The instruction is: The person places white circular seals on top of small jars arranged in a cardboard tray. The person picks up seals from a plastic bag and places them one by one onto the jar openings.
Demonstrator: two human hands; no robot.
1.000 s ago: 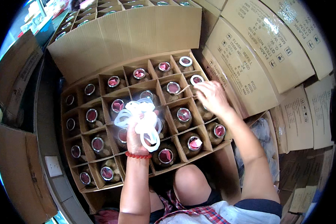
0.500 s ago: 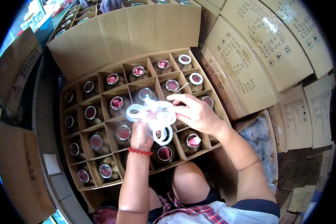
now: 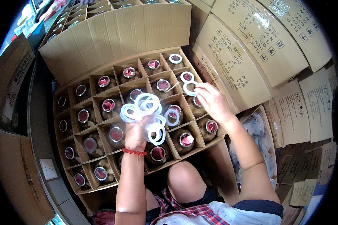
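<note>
My left hand (image 3: 136, 133) grips rings (image 3: 158, 119); my right hand (image 3: 215, 102) pinches one ring (image 3: 184, 89) near the carton's (image 3: 206, 143) right edge.

Red bead bracelet (image 3: 134, 152), dark sleeve (image 3: 257, 206), plaid cloth (image 3: 205, 212)

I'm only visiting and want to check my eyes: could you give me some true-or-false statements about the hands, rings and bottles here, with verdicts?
1. The left hand holds a bunch of white rings. True.
2. The right hand is empty. False: its fingers hold a single white ring.
3. The bottle in the carton's far right corner has a white ring around its mouth. True.
4. The red beaded bracelet is on the right wrist. False: it is on the left wrist.
5. The printed cartons stand on the left side of the view. False: they stand on the right.
</note>
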